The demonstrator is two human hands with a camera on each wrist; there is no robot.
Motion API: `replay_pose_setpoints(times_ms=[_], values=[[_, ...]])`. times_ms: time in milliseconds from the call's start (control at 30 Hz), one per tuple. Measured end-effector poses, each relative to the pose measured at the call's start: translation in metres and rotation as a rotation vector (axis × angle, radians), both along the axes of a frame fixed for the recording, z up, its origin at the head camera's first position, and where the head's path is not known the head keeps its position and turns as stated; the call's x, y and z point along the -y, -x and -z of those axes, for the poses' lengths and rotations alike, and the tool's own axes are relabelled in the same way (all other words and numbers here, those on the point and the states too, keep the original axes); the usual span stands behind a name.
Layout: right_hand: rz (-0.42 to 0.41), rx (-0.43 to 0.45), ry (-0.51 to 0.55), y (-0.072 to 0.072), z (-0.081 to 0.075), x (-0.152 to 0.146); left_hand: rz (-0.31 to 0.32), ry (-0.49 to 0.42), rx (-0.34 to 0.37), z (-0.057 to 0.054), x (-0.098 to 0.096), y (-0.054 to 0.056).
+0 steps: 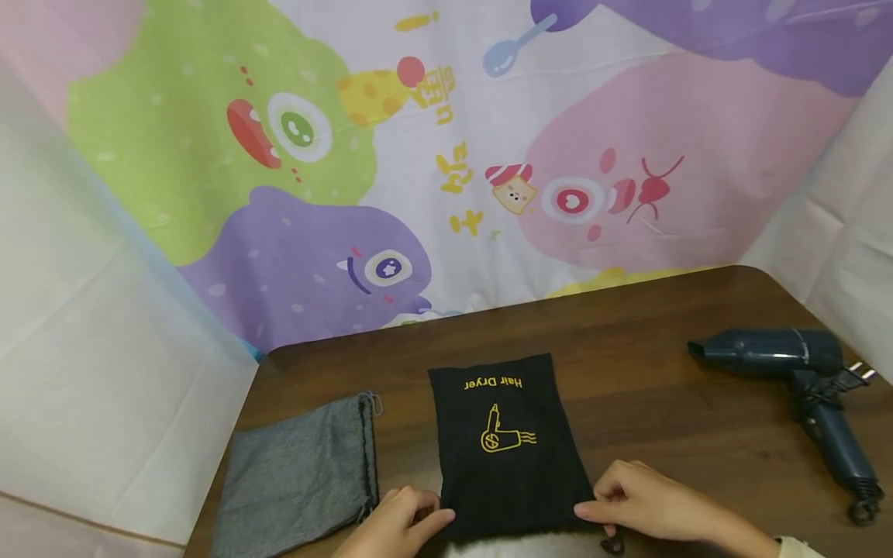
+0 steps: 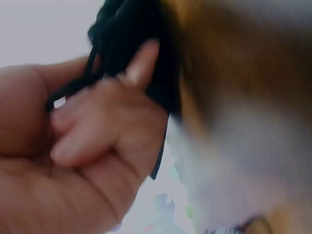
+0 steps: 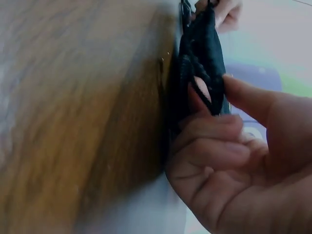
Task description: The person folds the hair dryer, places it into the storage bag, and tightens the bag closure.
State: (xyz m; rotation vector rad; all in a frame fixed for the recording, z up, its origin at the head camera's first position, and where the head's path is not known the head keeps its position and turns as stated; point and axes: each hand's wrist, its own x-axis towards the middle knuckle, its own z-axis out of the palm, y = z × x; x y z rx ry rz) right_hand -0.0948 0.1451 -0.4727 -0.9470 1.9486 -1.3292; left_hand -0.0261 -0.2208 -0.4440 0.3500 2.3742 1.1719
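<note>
A black cloth pouch (image 1: 505,465) with yellow "Hair Dryer" lettering and a dryer drawing lies flat in the middle of the table, its mouth towards the person. My left hand (image 1: 401,523) pinches its near left corner; the left wrist view shows dark cloth and a thin cord at the fingers (image 2: 105,117). At the near right corner my right hand (image 1: 649,502) grips the edge. In the right wrist view, the thumb (image 3: 248,97) lies outside the cloth and a fingertip shows within the opening. A black cord end (image 1: 612,545) hangs below that hand.
To the right lies a dark hair dryer (image 1: 774,350), its cord bundled about the handle and its plug (image 1: 861,373) sticking out. A grey drawstring pouch (image 1: 300,477) rests flat on the left. Behind the brown wooden table (image 1: 628,333) hangs a cartoon-printed cloth (image 1: 481,294); white panels flank both sides.
</note>
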Motion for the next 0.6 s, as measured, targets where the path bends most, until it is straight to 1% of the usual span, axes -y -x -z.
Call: replay_pose_setpoints(times_ms=[100, 200, 233, 300, 367, 500, 600], values=[[-0.039, 0.043, 0.021, 0.001, -0.001, -0.006, 0.06, -0.085, 0.006, -0.004, 0.006, -0.003], [-0.058, 0.079, 0.065, 0.003, -0.004, -0.012, 0.122, -0.161, -0.024, -0.004, 0.011, -0.003], [-0.055, 0.084, 0.082, 0.003, -0.005, -0.014, 0.137, -0.172, -0.036, -0.004, 0.012, -0.003], [-0.035, 0.076, 0.122, 0.004, -0.007, -0.016, 0.16, -0.176, -0.074, -0.005, 0.014, -0.002], [-0.006, 0.041, 0.157, 0.003, -0.008, -0.018, 0.175, -0.16, -0.122, -0.006, 0.016, -0.002], [0.058, -0.016, 0.181, 0.002, -0.009, -0.023, 0.183, -0.124, -0.179, -0.009, 0.019, -0.001], [0.088, -0.057, 0.189, 0.001, -0.008, -0.027, 0.189, -0.096, -0.241, -0.011, 0.022, -0.001]])
